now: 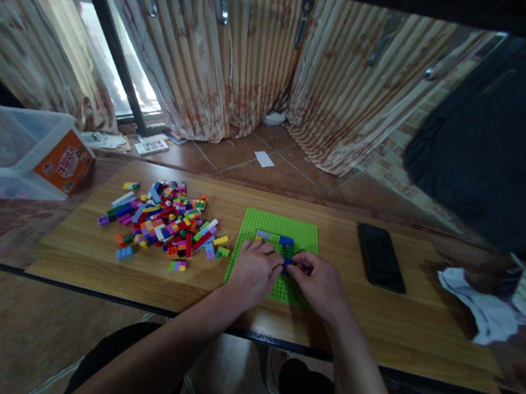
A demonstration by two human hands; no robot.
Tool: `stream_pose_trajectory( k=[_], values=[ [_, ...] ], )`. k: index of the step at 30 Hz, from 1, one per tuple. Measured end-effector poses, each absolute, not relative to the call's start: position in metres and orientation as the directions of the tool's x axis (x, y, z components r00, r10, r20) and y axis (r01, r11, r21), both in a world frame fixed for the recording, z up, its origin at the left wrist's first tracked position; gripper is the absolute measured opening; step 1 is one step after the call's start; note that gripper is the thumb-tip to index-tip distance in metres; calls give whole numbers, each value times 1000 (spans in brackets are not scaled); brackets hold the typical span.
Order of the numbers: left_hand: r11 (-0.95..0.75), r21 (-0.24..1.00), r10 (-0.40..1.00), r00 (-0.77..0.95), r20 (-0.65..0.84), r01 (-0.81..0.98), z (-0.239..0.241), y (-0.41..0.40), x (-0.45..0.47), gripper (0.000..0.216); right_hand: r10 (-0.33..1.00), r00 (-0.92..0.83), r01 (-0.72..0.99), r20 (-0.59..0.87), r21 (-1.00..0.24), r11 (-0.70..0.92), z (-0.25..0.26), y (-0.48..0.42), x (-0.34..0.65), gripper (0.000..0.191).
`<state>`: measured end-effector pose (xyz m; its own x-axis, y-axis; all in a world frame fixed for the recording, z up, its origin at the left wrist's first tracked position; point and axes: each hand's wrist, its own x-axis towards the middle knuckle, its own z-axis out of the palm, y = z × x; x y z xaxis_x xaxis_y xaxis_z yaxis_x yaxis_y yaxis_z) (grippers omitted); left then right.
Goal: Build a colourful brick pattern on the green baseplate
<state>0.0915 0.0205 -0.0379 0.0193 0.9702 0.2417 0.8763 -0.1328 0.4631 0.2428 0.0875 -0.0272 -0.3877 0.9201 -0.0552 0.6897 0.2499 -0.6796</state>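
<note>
A green studded baseplate (253, 219) lies on the wooden table, with a small build of bricks on it. The build shows a grey brick (263, 234), a blue brick at the back (286, 241) and a dark green brick (288, 252). At its near end is another blue brick (287, 261), between my two hands. My left hand (256, 266) curls over the plate from the left, fingertips closed at this brick and covering part of the build. From the right, my right hand (320, 281) pinches at the same brick with thumb and forefinger.
A pile of loose coloured bricks (163, 216) spreads left of the plate. Beyond it stands a clear plastic bin (3, 146) with an orange label. On the right lie a black phone (381, 258) and a crumpled white packet (481, 303). The table's front edge (156, 309) is close to me.
</note>
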Motion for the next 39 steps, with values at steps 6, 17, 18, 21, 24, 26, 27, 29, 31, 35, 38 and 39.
stream_pose_trajectory(
  k=[6, 17, 18, 21, 24, 26, 27, 29, 31, 35, 38, 39],
  values=[
    [-119, 605, 920, -142, 365, 787, -37, 20, 76, 21, 922, -370, 673, 110, -653, 348, -31, 87, 240, 35],
    [30, 695, 859, -374, 350, 719, -31, 24, 48, 26, 886, -449, 793, 113, -406, 454, -31, 79, 230, 36],
    [32, 701, 862, -374, 341, 713, -31, 24, 48, 27, 888, -448, 807, 108, -379, 453, -30, 78, 228, 36],
    [46, 710, 873, -374, 313, 703, -31, 24, 51, 27, 899, -431, 856, 77, -283, 434, -25, 75, 223, 37],
    [61, 707, 876, -378, 300, 704, -30, 24, 54, 28, 899, -436, 875, 42, -217, 434, -22, 74, 220, 37],
    [59, 712, 875, -379, 300, 700, -30, 24, 56, 28, 896, -444, 878, 24, -190, 440, -20, 74, 219, 37],
    [59, 714, 876, -379, 298, 697, -30, 24, 58, 27, 897, -442, 881, 16, -177, 438, -20, 74, 218, 37],
    [59, 717, 880, -376, 291, 694, -30, 23, 60, 27, 901, -434, 889, 4, -158, 429, -19, 74, 216, 38],
    [62, 719, 884, -373, 283, 693, -30, 22, 61, 27, 904, -428, 894, -5, -150, 423, -19, 74, 215, 39],
    [58, 732, 888, -370, 273, 679, -29, 21, 62, 27, 909, -416, 895, -2, -177, 410, -21, 72, 215, 41],
    [51, 734, 884, -373, 283, 677, -29, 22, 61, 27, 897, -439, 863, 53, -252, 438, -26, 72, 221, 41],
    [52, 733, 881, -376, 286, 678, -29, 22, 61, 27, 887, -454, 841, 82, -289, 457, -28, 73, 224, 40]
  ],
)
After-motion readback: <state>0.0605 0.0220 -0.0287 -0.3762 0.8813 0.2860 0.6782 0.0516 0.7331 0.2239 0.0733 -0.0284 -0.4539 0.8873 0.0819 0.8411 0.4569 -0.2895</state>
